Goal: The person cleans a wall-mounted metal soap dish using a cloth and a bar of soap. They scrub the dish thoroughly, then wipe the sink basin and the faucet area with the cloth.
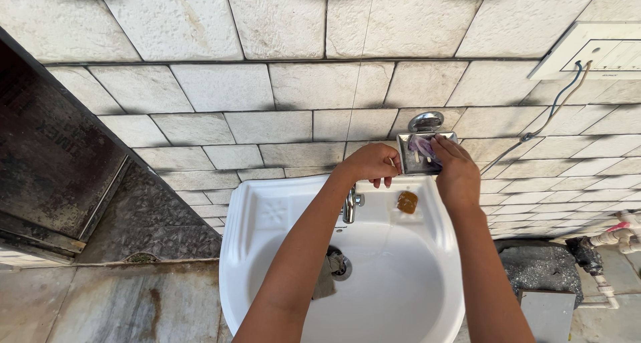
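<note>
a wall of pale, stained rectangular stone tiles [227, 86] fills the upper view, with a white switch plate [601, 49] at the top right and a thin wire [547, 119] trailing down from it. below it stands a white ceramic wash basin [260, 229], a grey rag [327, 276] lying by its drain and a chrome tap [349, 206] rising at the back rim. a dark rusty metal panel [53, 149] leans at the left. a small amber-brown lump of soap [407, 202] sits on the basin's back ledge, just below both hands. fixed to the wall above the basin is a small shiny metal soap dish [417, 161] under a round chrome cap [426, 121]. the left hand [370, 164] grips the dish's left edge, fingers curled over it. the right hand [455, 173] reaches into the dish from the right, its fingertips pinched on a small crumpled purple wrapper [422, 144] lying inside the dish, directly beneath those fingertips and just right of the left hand.
</note>
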